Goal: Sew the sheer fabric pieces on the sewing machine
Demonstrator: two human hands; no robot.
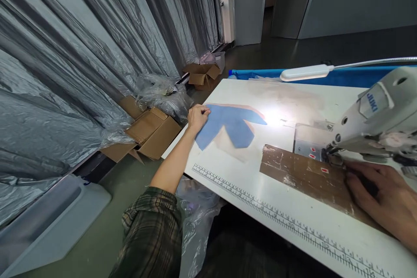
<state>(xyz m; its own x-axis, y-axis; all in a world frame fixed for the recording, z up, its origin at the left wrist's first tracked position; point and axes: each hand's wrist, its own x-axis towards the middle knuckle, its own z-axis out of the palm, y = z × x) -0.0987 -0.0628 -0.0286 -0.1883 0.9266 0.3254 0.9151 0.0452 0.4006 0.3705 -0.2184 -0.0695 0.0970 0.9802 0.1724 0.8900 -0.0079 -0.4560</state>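
Observation:
My left hand (197,118) is closed on the left corner of a blue fabric piece (228,124), at the far left edge of the white sewing table (241,178). The fabric lies flat, with pointed lobes and a thin pinkish edge showing along its top and right side. My right hand (381,189) is by the needle area of a JUKI sewing machine (378,108), its thumb and index fingertips drawn together. Whatever sits between those fingertips is too small or hidden to make out. Brown tape-covered board (299,176) lies under and beside that hand, against the metal needle plate (308,139).
A lit lamp (306,72) on a bendable arm shines over the table. Printed ruler marks (260,204) run along the near edge. Cardboard boxes (153,130), plastic bags (163,93) and a translucent bin (65,217) stand on the floor at left, by silvery curtains (97,30).

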